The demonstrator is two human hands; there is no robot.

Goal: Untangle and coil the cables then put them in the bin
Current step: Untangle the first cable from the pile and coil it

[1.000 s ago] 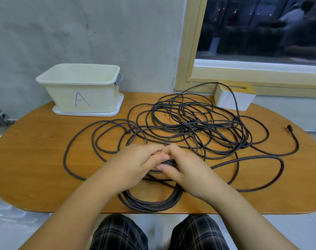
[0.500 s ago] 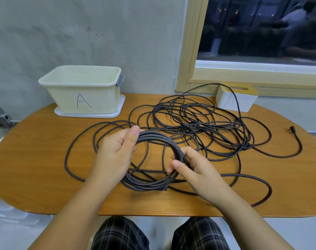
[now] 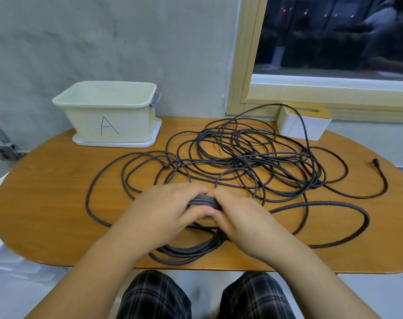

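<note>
Head view shows my left hand [image 3: 170, 210] and right hand [image 3: 239, 217] both curled round the far side of the coil [image 3: 191, 249] at the table's [image 3: 46, 192] near edge. Its trailing strand [image 3: 322, 204] runs right; pulling could snag the tangle [image 3: 253, 157] and drag it. Bin [image 3: 106, 111] sits far left, by a grey wall and window.

Tangle of dark braided cables [image 3: 246, 157] sprawling across oval wooden table [image 3: 46, 192] centre, cream plastic bin marked A [image 3: 108, 116] unobstructed at rear left edge, white box with yellow top [image 3: 302, 123] at rear right edge
</note>
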